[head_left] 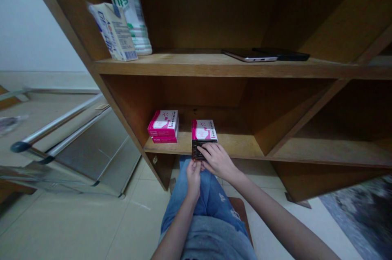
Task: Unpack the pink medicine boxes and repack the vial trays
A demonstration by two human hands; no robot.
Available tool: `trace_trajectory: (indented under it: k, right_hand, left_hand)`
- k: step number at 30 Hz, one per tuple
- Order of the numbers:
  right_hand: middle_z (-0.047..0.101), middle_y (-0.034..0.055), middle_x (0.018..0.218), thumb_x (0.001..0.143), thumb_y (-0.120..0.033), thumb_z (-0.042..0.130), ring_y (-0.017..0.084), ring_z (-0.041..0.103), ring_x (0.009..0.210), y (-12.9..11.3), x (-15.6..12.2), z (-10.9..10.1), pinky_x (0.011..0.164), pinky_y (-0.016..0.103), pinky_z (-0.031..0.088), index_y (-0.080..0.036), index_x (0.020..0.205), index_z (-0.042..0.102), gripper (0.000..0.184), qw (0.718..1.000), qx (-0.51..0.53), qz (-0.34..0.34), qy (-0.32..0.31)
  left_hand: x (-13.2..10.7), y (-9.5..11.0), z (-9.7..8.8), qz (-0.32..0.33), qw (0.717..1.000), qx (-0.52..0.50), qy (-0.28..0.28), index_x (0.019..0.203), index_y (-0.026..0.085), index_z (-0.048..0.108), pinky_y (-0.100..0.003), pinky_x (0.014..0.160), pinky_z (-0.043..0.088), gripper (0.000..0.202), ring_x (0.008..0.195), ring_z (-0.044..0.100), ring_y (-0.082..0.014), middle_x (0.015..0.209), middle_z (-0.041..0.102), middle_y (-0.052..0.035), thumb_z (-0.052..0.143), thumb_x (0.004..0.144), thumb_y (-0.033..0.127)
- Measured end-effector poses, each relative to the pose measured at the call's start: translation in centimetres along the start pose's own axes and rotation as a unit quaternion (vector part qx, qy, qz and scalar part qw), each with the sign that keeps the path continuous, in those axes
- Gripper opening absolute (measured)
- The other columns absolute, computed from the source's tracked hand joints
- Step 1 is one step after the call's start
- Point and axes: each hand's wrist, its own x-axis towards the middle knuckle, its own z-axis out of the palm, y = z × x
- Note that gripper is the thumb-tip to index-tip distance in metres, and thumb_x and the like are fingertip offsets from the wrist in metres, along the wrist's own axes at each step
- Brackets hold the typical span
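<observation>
The right hand (218, 161) is gripping a dark box (197, 150) from above, fingers spread flat across it, while the left hand (194, 177) is pinching its lower corner, squarely under a pink box (203, 130) at the shelf (234, 147) edge.

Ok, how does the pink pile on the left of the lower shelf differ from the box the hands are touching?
The left pile is two stacked pink boxes, while the box at the hands shows a dark front under its pink-and-white top. The right hand and left hand touch that box, but nothing touches the pile. Both are pink and white and sit on the same wooden shelf.
</observation>
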Motion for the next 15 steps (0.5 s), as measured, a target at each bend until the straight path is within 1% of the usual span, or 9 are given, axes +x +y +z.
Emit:
trace_trajectory:
  k: [5, 8, 10, 11, 12, 13, 15]
  right_hand:
    - [0.057, 0.0151, 0.11, 0.084, -0.025, 0.056, 0.027, 0.05, 0.1, 0.5, 0.4, 0.6, 0.087, 0.039, 0.042, -0.009, 0.129, 0.046, 0.049, 1.0, -0.02, 0.002, 0.002]
    - [0.057, 0.0164, 0.11, 0.085, -0.025, 0.054, 0.027, 0.05, 0.101, 1.1, 1.1, 0.9, 0.088, 0.039, 0.043, -0.007, 0.13, 0.045, 0.049, 1.0, -0.023, 0.004, 0.004]
    - [0.056, 0.0166, 0.109, 0.086, -0.025, 0.053, 0.027, 0.05, 0.103, 1.6, 1.5, 1.1, 0.088, 0.039, 0.044, -0.006, 0.13, 0.045, 0.049, 1.0, -0.014, 0.001, 0.0]
    - [0.056, 0.0163, 0.109, 0.086, -0.025, 0.053, 0.027, 0.05, 0.103, 1.8, 1.6, 1.1, 0.088, 0.038, 0.045, -0.006, 0.13, 0.045, 0.048, 1.0, -0.006, -0.003, -0.004]
    - [0.056, 0.0159, 0.109, 0.086, -0.025, 0.053, 0.027, 0.05, 0.104, 2.0, 1.7, 1.1, 0.089, 0.038, 0.045, -0.007, 0.13, 0.045, 0.048, 1.0, 0.002, -0.007, -0.007]
    - [0.056, 0.0156, 0.11, 0.086, -0.026, 0.054, 0.027, 0.049, 0.105, 2.1, 1.7, 1.1, 0.089, 0.038, 0.046, -0.007, 0.13, 0.044, 0.049, 1.0, 0.009, -0.012, -0.008]
    - [0.055, 0.0155, 0.111, 0.086, -0.025, 0.053, 0.027, 0.049, 0.107, 2.5, 1.6, 1.1, 0.091, 0.039, 0.046, -0.008, 0.131, 0.044, 0.049, 1.0, 0.019, -0.019, -0.006]
  left_hand:
    - [0.8, 0.0, -0.4, -0.038, 0.999, -0.007, -0.012, 0.077, 0.014, 0.06, -0.02, 0.055, 0.04, 0.039, 0.055, 0.053, -0.0087, 0.062, 0.059, 0.0005, 0.073, 0.061, 0.047]
    - [1.5, 0.2, -0.5, -0.064, 0.998, 0.013, -0.019, 0.08, 0.014, 0.061, -0.02, 0.056, 0.042, 0.042, 0.058, 0.057, -0.0101, 0.072, 0.064, -0.0033, 0.072, 0.061, 0.05]
    - [1.6, 0.9, -0.7, -0.063, 0.995, 0.069, -0.031, 0.082, 0.015, 0.063, -0.022, 0.056, 0.043, 0.042, 0.06, 0.059, -0.012, 0.08, 0.067, -0.0063, 0.069, 0.064, 0.052]
    - [1.6, 1.4, -0.8, -0.042, 0.992, 0.113, -0.034, 0.081, 0.015, 0.064, -0.023, 0.057, 0.044, 0.04, 0.061, 0.059, -0.013, 0.081, 0.067, -0.0071, 0.067, 0.066, 0.051]
    - [1.6, 2.1, -0.9, -0.006, 0.985, 0.167, -0.034, 0.08, 0.015, 0.065, -0.024, 0.058, 0.044, 0.037, 0.063, 0.059, -0.0139, 0.08, 0.067, -0.0074, 0.066, 0.068, 0.05]
    - [1.5, 3.0, -1.0, 0.048, 0.974, 0.221, -0.026, 0.078, 0.015, 0.066, -0.025, 0.062, 0.045, 0.033, 0.065, 0.059, -0.0147, 0.077, 0.067, -0.0071, 0.064, 0.071, 0.047]
    - [1.8, 5.2, -0.9, 0.182, 0.933, 0.31, 0.005, 0.082, 0.017, 0.066, -0.027, 0.07, 0.046, 0.026, 0.073, 0.059, -0.0158, 0.081, 0.066, -0.0061, 0.056, 0.08, 0.041]
